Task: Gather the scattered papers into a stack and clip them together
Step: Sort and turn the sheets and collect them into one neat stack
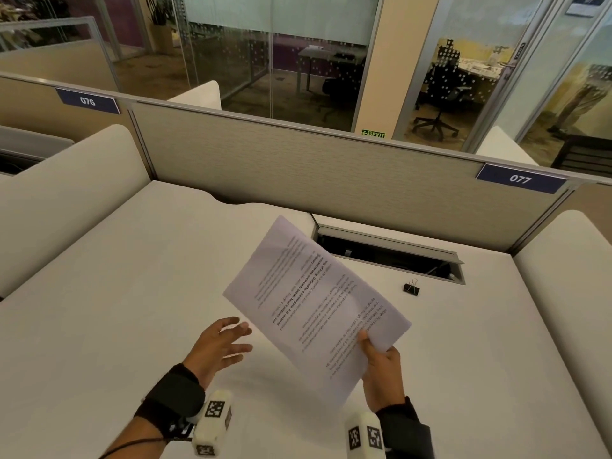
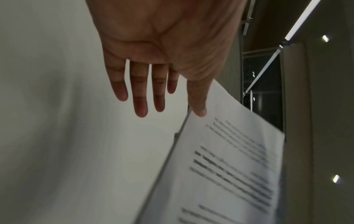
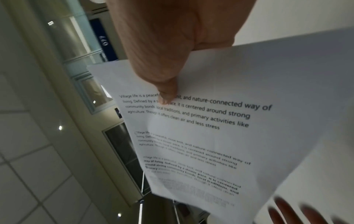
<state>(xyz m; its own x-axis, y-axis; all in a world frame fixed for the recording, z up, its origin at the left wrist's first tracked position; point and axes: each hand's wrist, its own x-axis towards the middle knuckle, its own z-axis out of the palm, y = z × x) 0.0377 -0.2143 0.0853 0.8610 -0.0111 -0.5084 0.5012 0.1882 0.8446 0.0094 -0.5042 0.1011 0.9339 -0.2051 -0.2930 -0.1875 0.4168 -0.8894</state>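
While your left hand is hovering over the white desk with fingers spread and holding nothing, your right hand is pinching the printed papers by a near corner, lifting them clear. Farther right, a black binder clip is lying on the desk.

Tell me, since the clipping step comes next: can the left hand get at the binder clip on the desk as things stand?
Probably not directly. The left hand is open and free, but the papers, held up in the right hand, hang between it and the binder clip. It would have to cross over or around them.
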